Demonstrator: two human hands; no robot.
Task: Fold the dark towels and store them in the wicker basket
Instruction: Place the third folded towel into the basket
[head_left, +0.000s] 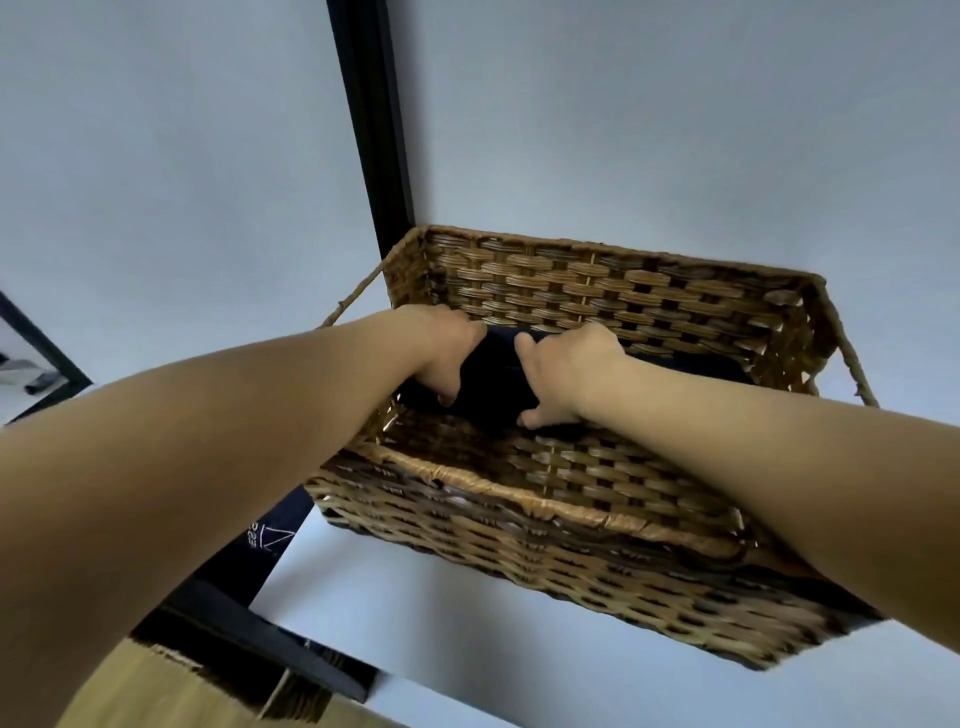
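A brown wicker basket (545, 499) stands on a white surface in the middle of the view. Inside it, at the left end, lies a folded dark towel (493, 374). My left hand (441, 353) grips the towel's left side, fingers curled round its far edge and thumb at the near edge. My right hand (566, 374) holds its right side the same way. More dark cloth (691, 364) lies along the basket's floor to the right. Both forearms reach in over the near rim.
A black frame post (374, 130) rises behind the basket's left corner. Another dark cloth with a white print (260, 540) hangs below my left arm. A rope handle (852, 358) sticks out on the basket's right end. A wooden floor (171, 691) shows at bottom left.
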